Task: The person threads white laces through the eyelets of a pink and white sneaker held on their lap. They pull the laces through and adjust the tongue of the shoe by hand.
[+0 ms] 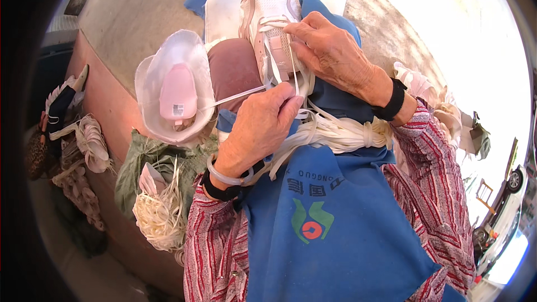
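Observation:
A pale pink and white sneaker rests in front of me, toe pointing away, with white lace crossed over its upper part. My left hand is below the shoe's opening, thumb and forefinger closed on the white shoelace. One stretch of that lace runs left from the fingers. On the shoe's right side, my right hand pinches the lace close to the eyelets. Across my lap lies a tied bundle of white shoelaces, just under both hands.
Left of the shoe stands a white bowl-like container holding a pink oval piece with a label. A maroon rounded pad sits between them. Another lace heap lies on green sacking. A blue apron covers my lap.

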### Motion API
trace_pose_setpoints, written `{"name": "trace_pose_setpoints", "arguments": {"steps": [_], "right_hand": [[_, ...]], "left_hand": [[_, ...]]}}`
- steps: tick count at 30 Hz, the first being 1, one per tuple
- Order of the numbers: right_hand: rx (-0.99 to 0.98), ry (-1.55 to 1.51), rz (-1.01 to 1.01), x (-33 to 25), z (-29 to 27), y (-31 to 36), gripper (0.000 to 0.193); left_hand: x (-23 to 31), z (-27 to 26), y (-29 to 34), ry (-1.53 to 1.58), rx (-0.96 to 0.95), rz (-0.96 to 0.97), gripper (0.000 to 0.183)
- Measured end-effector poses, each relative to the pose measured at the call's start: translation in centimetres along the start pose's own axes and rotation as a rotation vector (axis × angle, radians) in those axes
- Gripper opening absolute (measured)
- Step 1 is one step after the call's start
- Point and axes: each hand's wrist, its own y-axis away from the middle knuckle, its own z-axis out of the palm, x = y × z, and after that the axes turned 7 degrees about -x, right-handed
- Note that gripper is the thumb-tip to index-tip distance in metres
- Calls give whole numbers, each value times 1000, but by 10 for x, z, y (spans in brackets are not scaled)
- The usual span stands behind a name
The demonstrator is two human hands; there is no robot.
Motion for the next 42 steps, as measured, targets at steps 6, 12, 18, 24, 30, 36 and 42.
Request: {"name": "trace_pose_setpoints", "arguments": {"steps": [6, 12, 18, 24, 30, 36, 42], "right_hand": [[-297, -631, 413, -23, -17, 17, 33], [-214, -822, 422, -31, 0, 25, 46], [-98, -665, 367, -48, -4, 30, 39], [-312, -861, 373, -36, 4, 32, 19], [-399, -1094, 316, -42, -11, 30, 23], [-467, -973, 222, -56, -12, 28, 22], [-123, -623, 156, -16, -32, 41, 21]], "left_hand": [[31, 1, 3, 111, -74, 87, 15], [28, 20, 7, 169, -140, 81, 12], [23, 20, 14, 153, -177, 72, 15], [19, 8, 16, 161, -376, 66, 18], [-18, 2, -1, 1150, -31, -225, 43], [-23, 4, -33, 1604, -177, -134, 41], [-39, -5, -13, 1469, 31, -11, 26]]}}
